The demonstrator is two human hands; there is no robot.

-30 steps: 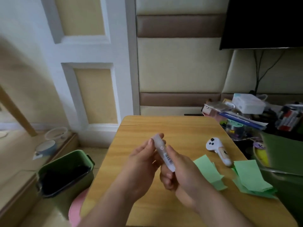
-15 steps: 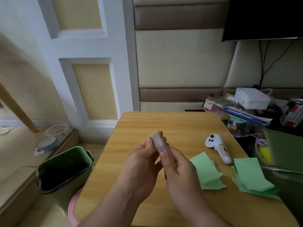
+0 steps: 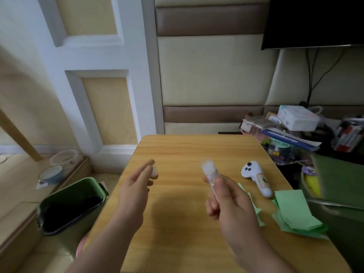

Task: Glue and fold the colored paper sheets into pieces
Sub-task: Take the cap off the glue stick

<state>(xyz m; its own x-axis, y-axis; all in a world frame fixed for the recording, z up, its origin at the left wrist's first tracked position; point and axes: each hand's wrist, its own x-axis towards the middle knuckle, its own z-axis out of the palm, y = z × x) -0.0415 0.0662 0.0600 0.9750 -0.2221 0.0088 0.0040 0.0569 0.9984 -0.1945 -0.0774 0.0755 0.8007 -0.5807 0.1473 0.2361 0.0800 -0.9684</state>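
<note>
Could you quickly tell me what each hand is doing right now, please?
Left hand: pinches the small white cap at its fingertips.
Right hand: grips the glue stick, uncapped end up.

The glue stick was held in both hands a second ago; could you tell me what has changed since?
The left hand pulled the cap off, moving it left; the right hand keeps the glue stick, now uncapped. The green paper sheets and the white controller stayed on the table.
</note>
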